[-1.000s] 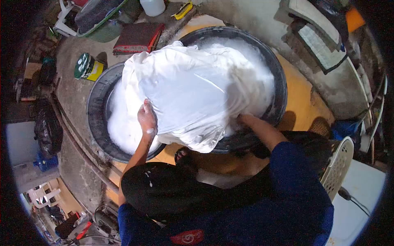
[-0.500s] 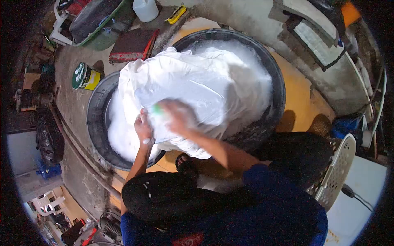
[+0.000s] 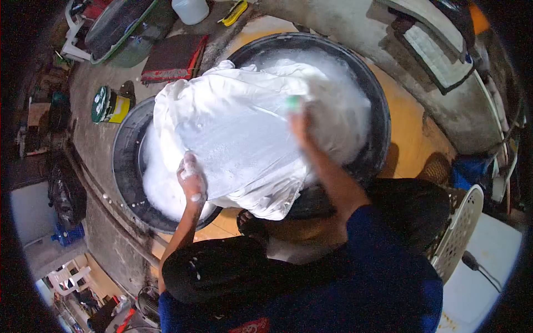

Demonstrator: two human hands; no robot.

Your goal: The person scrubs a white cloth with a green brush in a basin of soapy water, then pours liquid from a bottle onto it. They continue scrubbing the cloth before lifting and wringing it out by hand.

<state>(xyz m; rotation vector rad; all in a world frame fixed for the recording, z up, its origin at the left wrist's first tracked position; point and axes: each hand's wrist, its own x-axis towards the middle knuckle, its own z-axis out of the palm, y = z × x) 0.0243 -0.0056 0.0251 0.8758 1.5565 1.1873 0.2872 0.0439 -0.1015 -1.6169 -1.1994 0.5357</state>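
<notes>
A wet white cloth (image 3: 233,133) is spread over two dark round tubs full of suds, the larger tub (image 3: 382,111) on the right and the smaller tub (image 3: 123,166) on the left. My left hand (image 3: 191,176), flecked with foam, grips the cloth's near left edge. Toward the right side of the cloth, my right hand (image 3: 300,123) is closed on a small green object (image 3: 294,102), blurred by motion; it looks like a brush. The fingers of this hand are smeared.
A green-lidded bucket (image 3: 111,105) stands left of the tubs. Behind are a folded dark mat (image 3: 173,55), a white jug (image 3: 190,10) and a yellow brush (image 3: 234,12). A perforated basket (image 3: 458,233) is at my right.
My right hand has moved from beside my left hand to the far right of the cloth with the green object. My left hand has stayed at the cloth's edge.
</notes>
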